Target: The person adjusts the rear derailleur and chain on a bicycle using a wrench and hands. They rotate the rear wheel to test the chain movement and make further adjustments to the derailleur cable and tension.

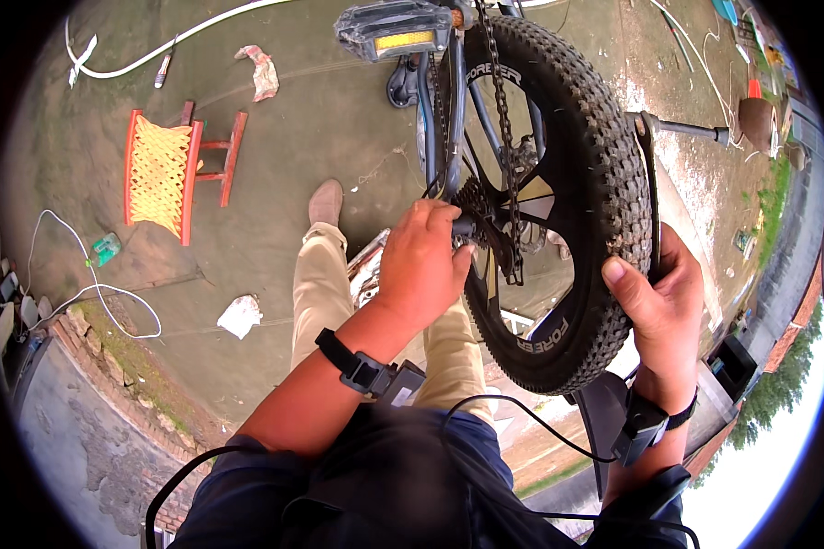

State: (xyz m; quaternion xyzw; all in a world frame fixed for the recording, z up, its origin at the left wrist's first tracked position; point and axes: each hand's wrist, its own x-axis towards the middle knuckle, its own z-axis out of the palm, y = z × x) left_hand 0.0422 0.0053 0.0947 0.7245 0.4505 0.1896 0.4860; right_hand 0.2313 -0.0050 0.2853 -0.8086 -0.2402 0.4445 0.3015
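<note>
Right hand grasps a black bicycle wheel with a chunky, knobby rubber tyre (624, 174); left hand works close at its hub.
The wheel stands at the grey-blue metal bicycle frame (456, 119), in front of the body and between the hands. It looks fairly heavy and stiff, its tread grippy rather than slippery; the outer tyre seems the surest hold, clear of the dark, loosely hanging metal chain (503, 110), which is probably greasy. The right hand (666, 288) presses its thumb on the tread, fingers behind; the left hand (421, 261) curls beside the hub, its exact grip hidden.
</note>
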